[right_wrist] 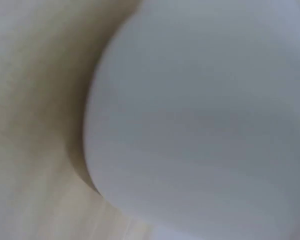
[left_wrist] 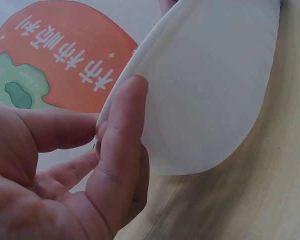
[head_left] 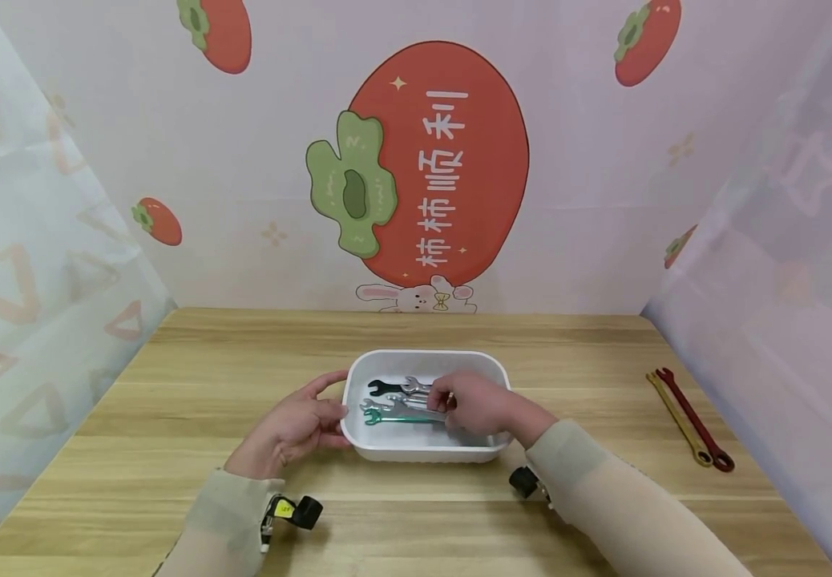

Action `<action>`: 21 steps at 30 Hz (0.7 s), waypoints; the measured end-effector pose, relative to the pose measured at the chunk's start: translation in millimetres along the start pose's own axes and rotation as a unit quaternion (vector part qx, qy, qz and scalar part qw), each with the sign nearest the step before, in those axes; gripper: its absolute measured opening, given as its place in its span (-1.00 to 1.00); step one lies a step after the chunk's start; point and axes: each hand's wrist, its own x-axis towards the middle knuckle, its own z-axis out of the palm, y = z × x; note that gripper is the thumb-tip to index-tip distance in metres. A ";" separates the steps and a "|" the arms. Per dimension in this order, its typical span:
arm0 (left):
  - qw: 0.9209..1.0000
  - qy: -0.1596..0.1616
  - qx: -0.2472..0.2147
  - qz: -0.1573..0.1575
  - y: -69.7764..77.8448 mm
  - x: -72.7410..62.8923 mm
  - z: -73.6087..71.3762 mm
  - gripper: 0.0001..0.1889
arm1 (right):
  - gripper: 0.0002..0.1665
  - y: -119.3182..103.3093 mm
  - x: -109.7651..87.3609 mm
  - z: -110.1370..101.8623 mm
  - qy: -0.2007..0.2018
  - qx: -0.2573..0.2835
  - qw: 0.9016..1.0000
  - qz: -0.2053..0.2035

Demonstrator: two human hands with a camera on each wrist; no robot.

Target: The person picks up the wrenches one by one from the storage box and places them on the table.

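My left hand (head_left: 300, 421) holds the left end of a white plastic bin (head_left: 430, 455), its thumb and fingers pinching the rim, as the left wrist view shows close up. Inside the bin lie several wrenches, among them a black one (head_left: 381, 388), a green one (head_left: 387, 417) and some silver ones. My right hand (head_left: 477, 403) reaches into the bin from the right with curled fingers. It grips the right end of a silver wrench (head_left: 416, 411), which crosses over the green one; the gripped end is hidden by the fingers. The right wrist view shows mainly the bin's blurred outer wall (right_wrist: 200, 120).
A yellow wrench (head_left: 681, 421) and a red wrench (head_left: 697, 421) lie side by side at the right of the wooden table (head_left: 243, 353). Behind the table hangs a printed cloth (head_left: 567, 240), with more cloth along both sides.
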 end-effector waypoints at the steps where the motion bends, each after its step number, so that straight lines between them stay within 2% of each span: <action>1: 1.000 0.000 0.001 0.000 0.1 -0.1 0.0 -0.27 | -0.62 0.9 0.1 -2.3 0.007 0.014 1.000 0.006; 4: 1.000 -0.004 0.004 0.002 0.2 -0.3 -0.4 -0.26 | -0.64 2.8 0.3 -8.3 0.030 0.065 0.997 0.028; 7: 1.000 -0.010 0.008 0.004 0.7 -0.9 -0.7 -0.26 | -0.64 3.7 0.5 -12.6 0.051 0.142 0.987 0.059; 13: 1.000 -0.011 0.006 0.005 1.2 -1.6 -1.2 -0.26 | -0.52 2.4 1.7 -19.0 0.080 0.312 0.942 0.089; 18: 1.000 -0.006 0.008 0.006 1.5 -1.8 -0.6 -0.27 | -0.48 2.2 -2.2 -27.5 0.089 0.404 0.906 0.090; 21: 1.000 -0.005 0.009 0.006 1.5 -1.8 -0.4 -0.27 | -0.48 3.7 -6.4 -33.6 0.093 0.438 0.890 0.082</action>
